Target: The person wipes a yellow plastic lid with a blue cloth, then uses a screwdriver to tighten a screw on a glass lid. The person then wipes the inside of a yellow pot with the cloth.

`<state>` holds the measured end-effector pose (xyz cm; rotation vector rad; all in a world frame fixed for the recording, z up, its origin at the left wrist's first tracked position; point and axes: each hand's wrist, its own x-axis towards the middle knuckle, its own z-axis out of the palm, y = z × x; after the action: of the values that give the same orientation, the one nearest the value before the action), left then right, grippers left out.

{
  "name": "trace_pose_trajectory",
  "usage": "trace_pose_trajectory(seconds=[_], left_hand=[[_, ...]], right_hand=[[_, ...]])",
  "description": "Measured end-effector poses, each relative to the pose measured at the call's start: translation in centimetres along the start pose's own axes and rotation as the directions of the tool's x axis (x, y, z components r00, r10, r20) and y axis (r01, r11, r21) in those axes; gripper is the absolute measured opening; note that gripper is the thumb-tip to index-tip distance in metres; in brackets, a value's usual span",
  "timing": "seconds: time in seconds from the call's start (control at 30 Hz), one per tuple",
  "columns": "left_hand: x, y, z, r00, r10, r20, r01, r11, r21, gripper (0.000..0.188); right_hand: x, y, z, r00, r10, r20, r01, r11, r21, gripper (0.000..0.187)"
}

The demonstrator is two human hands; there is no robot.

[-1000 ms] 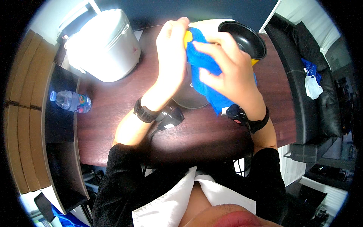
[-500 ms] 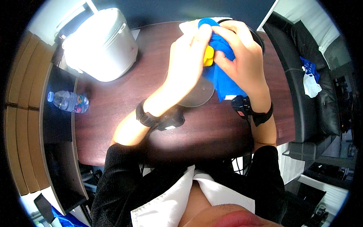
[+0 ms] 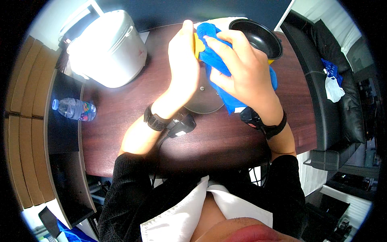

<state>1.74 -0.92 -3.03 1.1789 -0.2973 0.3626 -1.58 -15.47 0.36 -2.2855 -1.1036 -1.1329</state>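
Observation:
Over the far middle of the table, my left hand (image 3: pixel 183 66) is closed on a small yellow piece (image 3: pixel 198 47); only its edge and a rounded tab show, so its kind is unclear. My right hand (image 3: pixel 248 68) grips a blue cloth (image 3: pixel 215 56) and presses it against the yellow piece. The cloth's loose end hangs below the right hand. Beneath both hands lies a round glass lid (image 3: pixel 203 105) with a small metal centre, partly covered. Behind the right hand stands a pot (image 3: pixel 256 38), black inside and yellow outside.
A white rice cooker (image 3: pixel 107 48) stands at the table's far left. Left of the table lies a clear plastic bottle (image 3: pixel 74 109) with a blue cap. Something white (image 3: pixel 231 20) lies at the far edge. A black sofa (image 3: pixel 322 88) runs along the right.
Both hands have shifted a little left with the yellow piece and the cloth. My right hand has moved off the pot, so its black inside now shows. My left fingers look straighter.

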Motion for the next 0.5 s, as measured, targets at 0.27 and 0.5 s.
trace_pose_trajectory(seconds=[0.27,0.5], left_hand=[[0.1,0.8,0.2,0.976,-0.209,0.056,0.215,0.966,-0.144,0.029],[0.7,1.1,0.9,0.971,-0.094,0.22,0.098,0.995,-0.009,0.027]], right_hand=[[-0.4,-0.3,0.4,0.999,0.015,-0.034,-0.016,1.0,-0.02,0.052],[-0.4,0.9,1.2,0.992,-0.001,-0.125,-0.006,0.999,-0.054,0.046]])
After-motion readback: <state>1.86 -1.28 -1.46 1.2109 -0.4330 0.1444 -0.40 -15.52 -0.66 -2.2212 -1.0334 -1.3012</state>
